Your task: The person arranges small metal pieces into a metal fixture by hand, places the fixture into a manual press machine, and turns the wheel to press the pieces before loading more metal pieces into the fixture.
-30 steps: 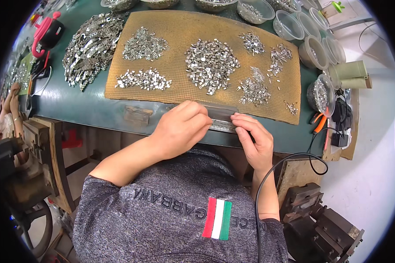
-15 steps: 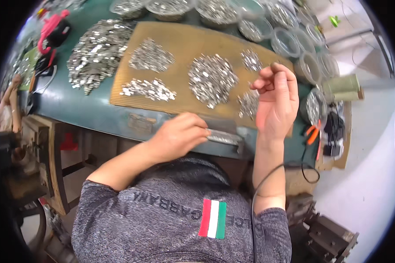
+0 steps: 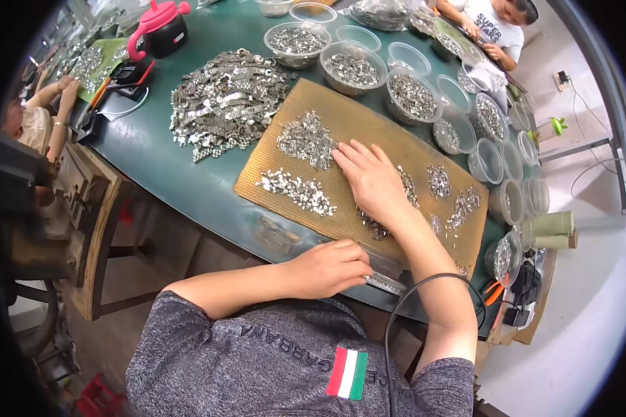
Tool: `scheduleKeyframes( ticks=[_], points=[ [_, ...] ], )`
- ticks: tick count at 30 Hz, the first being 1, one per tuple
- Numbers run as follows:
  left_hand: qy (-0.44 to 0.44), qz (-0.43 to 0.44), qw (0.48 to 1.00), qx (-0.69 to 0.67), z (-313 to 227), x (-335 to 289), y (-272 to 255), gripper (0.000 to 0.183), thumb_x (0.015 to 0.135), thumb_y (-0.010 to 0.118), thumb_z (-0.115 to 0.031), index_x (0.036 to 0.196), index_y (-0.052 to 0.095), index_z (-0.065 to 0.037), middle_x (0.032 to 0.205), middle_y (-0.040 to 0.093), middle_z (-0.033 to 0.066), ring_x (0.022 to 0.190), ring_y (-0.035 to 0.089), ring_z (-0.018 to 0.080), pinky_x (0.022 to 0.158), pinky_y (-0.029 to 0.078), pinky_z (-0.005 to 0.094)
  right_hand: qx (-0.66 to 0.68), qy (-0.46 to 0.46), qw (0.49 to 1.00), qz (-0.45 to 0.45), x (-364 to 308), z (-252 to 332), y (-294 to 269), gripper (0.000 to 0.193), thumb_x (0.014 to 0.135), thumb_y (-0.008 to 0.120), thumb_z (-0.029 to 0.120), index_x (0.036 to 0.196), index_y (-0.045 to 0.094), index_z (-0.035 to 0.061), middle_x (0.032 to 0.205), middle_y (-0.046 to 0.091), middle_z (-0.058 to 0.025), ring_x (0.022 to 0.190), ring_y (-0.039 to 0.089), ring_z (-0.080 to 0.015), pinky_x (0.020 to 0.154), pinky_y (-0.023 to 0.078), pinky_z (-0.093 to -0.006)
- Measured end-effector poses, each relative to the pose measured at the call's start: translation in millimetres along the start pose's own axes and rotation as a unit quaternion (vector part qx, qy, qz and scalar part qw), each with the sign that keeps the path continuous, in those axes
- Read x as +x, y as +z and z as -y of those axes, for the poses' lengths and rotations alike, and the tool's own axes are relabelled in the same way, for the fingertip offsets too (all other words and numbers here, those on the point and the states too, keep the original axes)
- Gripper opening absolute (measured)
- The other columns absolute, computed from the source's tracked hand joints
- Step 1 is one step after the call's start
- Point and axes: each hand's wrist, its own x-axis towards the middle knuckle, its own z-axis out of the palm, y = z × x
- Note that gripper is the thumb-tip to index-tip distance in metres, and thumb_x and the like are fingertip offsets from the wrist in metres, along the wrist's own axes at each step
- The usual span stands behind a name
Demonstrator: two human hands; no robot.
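Observation:
My left hand is closed at the table's front edge, its thumb and fingers on one end of a narrow silver metal strip. The strip lies along the edge, pointing right. My right hand reaches over the tan ribbed mat, palm down with fingers stretched and a little apart. Its fingertips are at the right side of a pile of small metal pieces. Nearer the front is a pile of flat shiny pieces. Another pile, in the mat's middle, is partly hidden under my right hand and wrist.
A large heap of linked metal bands lies left of the mat. Clear plastic tubs of metal parts line the back and right. A pink-lidded dark pot stands far left. Co-workers sit at the far right and left. A black cable crosses my right forearm.
My right hand has come down from its raised place at the right and moved left to the metal pile. My left hand keeps the strip at the edge. The whole view has shifted and turned.

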Motion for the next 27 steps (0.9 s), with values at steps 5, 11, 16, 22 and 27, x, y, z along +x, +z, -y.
scheduleKeyframes(
  ticks=[5, 11, 16, 22, 27],
  points=[
    [-0.005, -0.006, 1.0, -0.018, 2.0, -1.0, -3.6, 0.023, 0.088, 0.077, -0.014, 0.108, 0.07, -0.006, 0.105, 0.063, 0.007, 0.099, 0.064, 0.0278, 0.083, 0.056, 0.0385, 0.057, -0.003, 0.997, 0.048, -10.6, 6.5, -20.0, 0.04, 0.094, 0.057, 0.003, 0.133, 0.064, 0.0095, 0.142, 0.062, -0.0056, 0.139, 0.053, -0.0279, 0.12, 0.034, -0.0514],
    [0.024, -0.034, 0.999, -0.02, -2.0, -0.3, -18.2, 0.022, 0.085, 0.079, -0.011, 0.105, 0.07, -0.005, 0.105, 0.063, 0.0081, 0.104, 0.064, 0.0294, 0.084, 0.056, 0.0401, 0.124, 0.031, 0.991, 0.044, -18.1, -3.6, -38.4, 0.024, 0.097, 0.063, 0.008, 0.118, 0.073, 0.0116, 0.122, 0.073, -0.0065, 0.131, 0.059, -0.0273, 0.119, 0.034, -0.0525],
    [0.034, -0.049, 0.996, 0.06, 4.4, 3.8, -49.2, 0.016, 0.085, 0.075, -0.012, 0.099, 0.068, -0.006, 0.099, 0.062, 0.0069, 0.098, 0.063, 0.0271, 0.084, 0.054, 0.0383, 0.054, 0.055, 0.994, -0.072, -1.6, -13.9, -11.2, 0.022, 0.093, 0.068, 0.014, 0.113, 0.076, 0.0132, 0.108, 0.072, -0.0035, 0.12, 0.062, -0.0246, 0.116, 0.032, -0.0607],
    [-0.003, -0.077, 0.971, 0.227, 25.1, 16.0, -101.8, 0.022, 0.079, 0.08, -0.006, 0.099, 0.071, -0.005, 0.097, 0.064, 0.0097, 0.099, 0.064, 0.0305, 0.084, 0.055, 0.0411, 0.008, 0.026, 0.998, -0.064, -6.9, -4.6, 0.5, 0.015, 0.089, 0.071, 0.013, 0.104, 0.075, 0.0122, 0.108, 0.069, -0.0018, 0.122, 0.06, -0.0236, 0.115, 0.032, -0.0615],
    [-0.028, -0.074, 0.961, 0.263, 52.6, 31.3, -123.1, 0.016, 0.082, 0.078, -0.008, 0.097, 0.072, -0.005, 0.096, 0.064, 0.0079, 0.095, 0.062, 0.0305, 0.084, 0.052, 0.0402, 0.064, 0.015, 0.997, -0.04, -11.2, -4.5, -10.6, 0.011, 0.087, 0.074, 0.015, 0.098, 0.074, 0.0118, 0.105, 0.069, -0.0027, 0.119, 0.061, -0.0249, 0.115, 0.033, -0.0607]
  ],
)
